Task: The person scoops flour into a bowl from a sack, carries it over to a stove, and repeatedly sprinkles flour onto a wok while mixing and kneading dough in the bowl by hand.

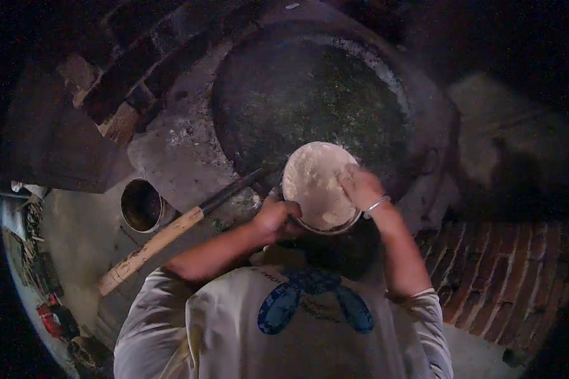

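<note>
A round bowl or bucket (289, 208) of pale, flour-like powder (319, 180) is held in front of my chest, over the near edge of a big wok-like pan (218, 120). My left hand (275, 215) grips its left side, the thumb at the rim. Over the right part of the powder is my right hand (363, 188), wearing a silver bangle (378, 203). Motion blurs its fingers, and some are hidden, so their closing cannot be made out. Inside the wide pan lies a dark green, chopped-looking mass (297, 101).
A long tool with a wooden handle (152, 249) slants beside my left forearm, its dark end at the pan. Left of it stands a dark-mouthed bucket (141, 205). Bricks (493, 278) lie at the right, and a brick wall (133, 76) rises at upper left.
</note>
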{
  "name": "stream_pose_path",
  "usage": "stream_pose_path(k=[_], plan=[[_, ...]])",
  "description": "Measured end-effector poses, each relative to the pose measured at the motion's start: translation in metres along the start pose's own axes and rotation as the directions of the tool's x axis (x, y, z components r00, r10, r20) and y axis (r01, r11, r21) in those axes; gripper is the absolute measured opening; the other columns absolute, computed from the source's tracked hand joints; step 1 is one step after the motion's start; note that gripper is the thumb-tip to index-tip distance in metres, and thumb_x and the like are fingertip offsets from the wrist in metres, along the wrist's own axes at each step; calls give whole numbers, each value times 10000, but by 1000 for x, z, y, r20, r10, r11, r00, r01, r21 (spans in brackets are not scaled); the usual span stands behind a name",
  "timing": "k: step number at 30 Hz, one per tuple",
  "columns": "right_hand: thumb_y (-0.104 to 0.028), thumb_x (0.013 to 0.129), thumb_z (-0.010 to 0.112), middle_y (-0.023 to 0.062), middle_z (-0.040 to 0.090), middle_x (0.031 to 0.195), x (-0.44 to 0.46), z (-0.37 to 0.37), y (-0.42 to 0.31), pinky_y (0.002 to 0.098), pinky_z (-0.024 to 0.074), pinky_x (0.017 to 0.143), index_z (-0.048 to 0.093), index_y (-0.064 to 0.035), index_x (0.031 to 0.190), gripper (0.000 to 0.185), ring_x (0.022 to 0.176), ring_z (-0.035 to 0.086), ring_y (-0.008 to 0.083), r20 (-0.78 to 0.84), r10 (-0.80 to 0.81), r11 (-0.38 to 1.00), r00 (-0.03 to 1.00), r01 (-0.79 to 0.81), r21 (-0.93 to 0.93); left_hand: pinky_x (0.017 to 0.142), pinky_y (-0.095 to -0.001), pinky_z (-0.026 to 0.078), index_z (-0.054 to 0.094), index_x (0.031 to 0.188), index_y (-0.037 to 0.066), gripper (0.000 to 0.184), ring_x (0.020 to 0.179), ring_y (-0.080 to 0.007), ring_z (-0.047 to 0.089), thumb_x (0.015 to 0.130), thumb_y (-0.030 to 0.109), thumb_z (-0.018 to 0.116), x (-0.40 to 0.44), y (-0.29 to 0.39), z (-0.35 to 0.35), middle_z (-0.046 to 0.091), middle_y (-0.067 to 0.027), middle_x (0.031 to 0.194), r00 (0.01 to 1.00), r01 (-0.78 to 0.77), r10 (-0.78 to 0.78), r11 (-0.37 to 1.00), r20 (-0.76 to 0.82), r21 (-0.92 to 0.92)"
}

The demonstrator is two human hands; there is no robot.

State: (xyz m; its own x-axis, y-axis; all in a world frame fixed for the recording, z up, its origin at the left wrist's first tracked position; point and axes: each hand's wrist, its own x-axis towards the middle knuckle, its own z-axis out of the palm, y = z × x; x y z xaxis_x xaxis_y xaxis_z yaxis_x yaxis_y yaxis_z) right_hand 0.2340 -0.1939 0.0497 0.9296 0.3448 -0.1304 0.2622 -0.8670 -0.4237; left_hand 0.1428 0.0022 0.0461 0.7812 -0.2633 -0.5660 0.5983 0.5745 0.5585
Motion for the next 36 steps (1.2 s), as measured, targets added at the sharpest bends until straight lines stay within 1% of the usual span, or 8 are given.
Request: stream_pose_path(k=[9, 12, 15, 21, 24, 28, 30, 36], plan=[[-91, 634, 555, 203, 535, 938, 8, 14, 5, 335, 401, 773, 493, 4, 1002, 385, 905, 506, 299, -257, -170, 920, 951, 247, 305, 504, -341, 451, 300, 1086, 62, 535, 652, -204, 506, 598, -45, 489, 29, 0, 10, 484, -82, 815, 997, 65, -66, 997, -48, -29], [-34, 650, 487, 157, 565, 847, 24, 12, 27, 324, 420, 674, 534, 32, 897, 260, 831, 531, 227, -101, 174, 937, 980, -133, 323, 517, -374, 441, 188, 1160, 75, 691, 711, -229, 492, 561, -94, 488, 37, -5, 1, 443, -99, 841, 998, 62, -60, 995, 23, -82], [-59, 653, 496, 135, 556, 865, 12, 3, 32, 304, 423, 677, 518, 31, 934, 297, 829, 520, 203, -19, 90, 790, 996, -60, 610, 479, -349, 425, 93, 1207, 70, 765, 690, -217, 493, 571, -89, 487, 37, -7, -4, 449, -105, 854, 995, 62, -59, 997, 78, -39], [-66, 662, 508, 168, 522, 907, -8, 14, -39, 310, 414, 738, 497, -25, 1006, 347, 847, 520, 252, -260, -430, 888, 865, 457, 53, 463, -287, 416, 212, 1143, 58, 598, 627, -171, 506, 619, -26, 486, 26, -7, 0, 509, -77, 821, 998, 62, -60, 995, 26, -78], [-87, 677, 510, 162, 524, 898, -17, 28, -64, 317, 412, 745, 514, -38, 980, 307, 854, 517, 279, -102, -356, 932, 929, 346, -107, 425, -259, 403, 241, 1133, 48, 573, 583, -159, 510, 621, -18, 490, 27, -13, -10, 519, -73, 793, 999, 46, -48, 993, -9, -113], [-113, 701, 503, 157, 529, 915, -14, 37, -33, 319, 422, 719, 520, -28, 953, 266, 857, 515, 289, -48, -360, 927, 932, 351, -129, 338, -265, 369, 118, 1183, 22, 719, 512, -174, 500, 583, -45, 507, 33, -23, -34, 493, -111, 798, 998, 17, -23, 997, 66, 79], [-118, 719, 489, 155, 532, 913, -12, 32, -14, 328, 420, 699, 522, -16, 933, 239, 861, 508, 302, -115, -93, 932, 989, 127, 339, 335, -267, 367, 143, 1169, 15, 702, 486, -171, 487, 576, -35, 515, 25, -19, -27, 493, -109, 775, 1000, -8, 7, 998, 13, 55], [-140, 736, 481, 185, 520, 872, 14, 15, -32, 354, 411, 681, 496, -16, 942, 241, 831, 503, 326, -356, -227, 951, 906, 284, 119, 341, -266, 373, 154, 1166, -22, 721, 444, -160, 460, 554, -3, 535, 28, -20, -24, 494, -98, 681, 998, -24, 33, 985, -49, 170]])
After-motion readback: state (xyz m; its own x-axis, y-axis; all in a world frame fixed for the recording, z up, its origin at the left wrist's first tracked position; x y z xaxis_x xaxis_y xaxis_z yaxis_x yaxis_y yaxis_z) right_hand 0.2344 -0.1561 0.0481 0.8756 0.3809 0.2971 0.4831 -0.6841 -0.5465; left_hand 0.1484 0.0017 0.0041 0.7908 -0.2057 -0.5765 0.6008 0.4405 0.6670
